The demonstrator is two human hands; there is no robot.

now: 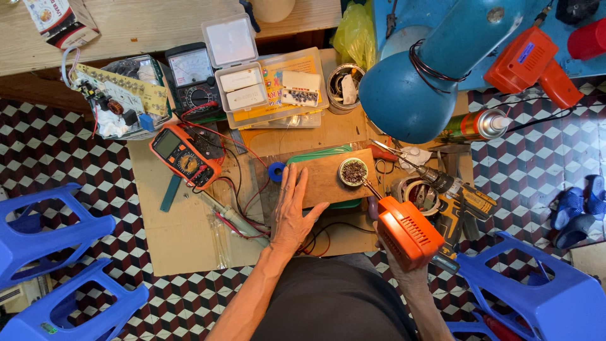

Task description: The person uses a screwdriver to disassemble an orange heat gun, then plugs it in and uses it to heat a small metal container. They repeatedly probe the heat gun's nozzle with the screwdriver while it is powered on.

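head view: the right hand (409, 273) is clamped round the grip of an orange soldering gun (407, 232), whose thin tip (368, 186) reaches into a small round tin (353, 171) of dark, grainy stuff. the tin sits on a brown wooden board (325, 179), which lies over a green tray (315, 153). the left hand (291, 211) lies flat and open, fingers spread apart, pressing on the left part of the board and gripping nothing. a small blue roll (276, 172) sits just beside its fingertips.

judged from this, the step in hand is dipping or cleaning the gun's tip in the tin while the board is steadied. the next move would call for lifting the tip straight out without dragging the light tin along, with the left hand keeping the board from sliding.

the gun looks chunky, with a vented orange housing and a slim metal tip; whether the trigger is pressed cannot be told.

around them on the cardboard sheet (183, 233) on the floor: an orange multimeter (184, 156) with red and black leads, an older analogue meter (192, 79), a circuit board (123, 95), a white parts box (238, 69), a cordless drill (457, 192), a spray can (473, 125) and a blue lamp shade (410, 95). blue plastic stools (57, 252) stand on either side.
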